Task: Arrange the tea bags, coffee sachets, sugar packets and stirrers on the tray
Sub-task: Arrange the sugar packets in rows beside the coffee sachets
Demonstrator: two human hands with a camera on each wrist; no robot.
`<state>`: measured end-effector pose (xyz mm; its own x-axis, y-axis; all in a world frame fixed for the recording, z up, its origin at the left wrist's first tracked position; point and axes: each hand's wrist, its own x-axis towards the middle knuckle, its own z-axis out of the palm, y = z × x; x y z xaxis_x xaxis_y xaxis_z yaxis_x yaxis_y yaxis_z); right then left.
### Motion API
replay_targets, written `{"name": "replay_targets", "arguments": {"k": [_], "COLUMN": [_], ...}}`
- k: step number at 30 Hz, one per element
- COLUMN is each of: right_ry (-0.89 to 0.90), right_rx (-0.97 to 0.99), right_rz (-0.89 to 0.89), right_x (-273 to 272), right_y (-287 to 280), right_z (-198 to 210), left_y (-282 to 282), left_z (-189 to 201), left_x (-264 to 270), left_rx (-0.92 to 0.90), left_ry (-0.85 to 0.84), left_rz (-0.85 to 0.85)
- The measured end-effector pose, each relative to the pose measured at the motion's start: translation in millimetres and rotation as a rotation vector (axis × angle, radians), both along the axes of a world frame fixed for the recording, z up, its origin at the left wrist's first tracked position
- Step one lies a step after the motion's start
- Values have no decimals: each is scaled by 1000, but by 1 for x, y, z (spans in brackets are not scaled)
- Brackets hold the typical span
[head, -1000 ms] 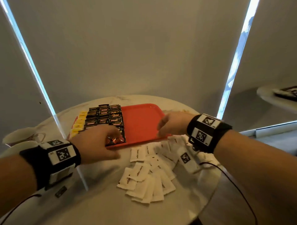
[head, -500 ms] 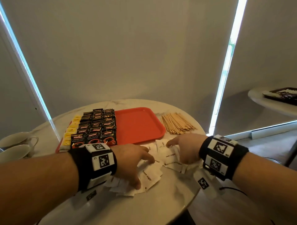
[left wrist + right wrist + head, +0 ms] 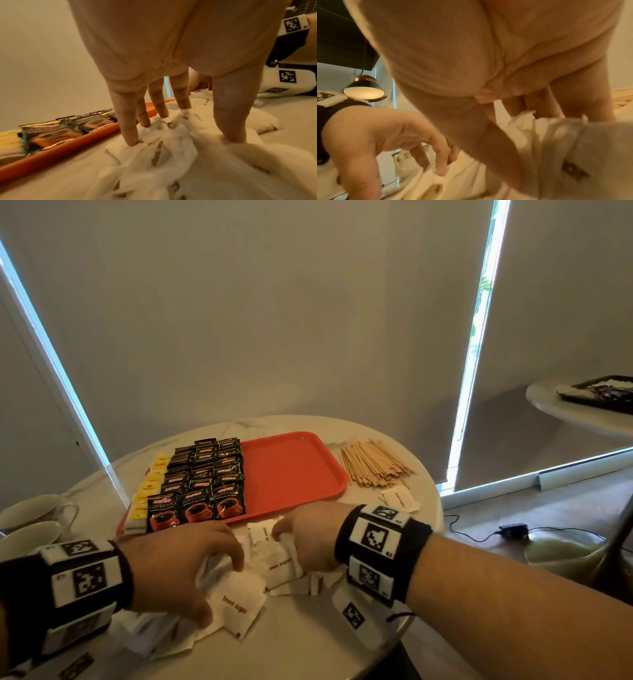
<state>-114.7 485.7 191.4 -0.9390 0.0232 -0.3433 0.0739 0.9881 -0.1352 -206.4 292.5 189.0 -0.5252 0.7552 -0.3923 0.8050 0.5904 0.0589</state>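
A red tray (image 3: 291, 470) lies on the round marble table. Black coffee sachets (image 3: 202, 484) fill the tray's left half in rows, with yellow tea bags (image 3: 150, 487) along its left edge. Wooden stirrers (image 3: 373, 463) are heaped on the table right of the tray. White brown-sugar packets (image 3: 239, 601) lie bunched in front of the tray. My left hand (image 3: 178, 570) presses its spread fingertips (image 3: 130, 139) down on the pile. My right hand (image 3: 308, 539) grips some packets (image 3: 527, 119) between thumb and fingers at the pile's right side.
One sugar packet (image 3: 400, 498) lies apart near the stirrers. Two white cups (image 3: 37, 515) stand at the table's left edge. The table edge runs close behind my right wrist. A second table (image 3: 582, 412) with a dark tray is at the far right.
Both hands have left the tray and come down onto the sugar packets. They have drawn closer together, and the packets are bunched between them.
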Motion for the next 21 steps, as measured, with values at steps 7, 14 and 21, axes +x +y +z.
{"name": "replay_targets", "arguments": {"k": [7, 14, 21], "right_ry": [121, -28, -42], "right_rx": [-145, -48, -58], "right_rz": [-339, -622, -322], "right_x": [10, 9, 9], "right_y": [53, 100, 50], "right_z": [29, 4, 3], "left_y": [12, 32, 19], "left_z": [2, -10, -12], "left_x": [-2, -2, 5], "left_rx": [90, 39, 48], "left_ry": [44, 25, -8], "left_rz": [17, -25, -35]}}
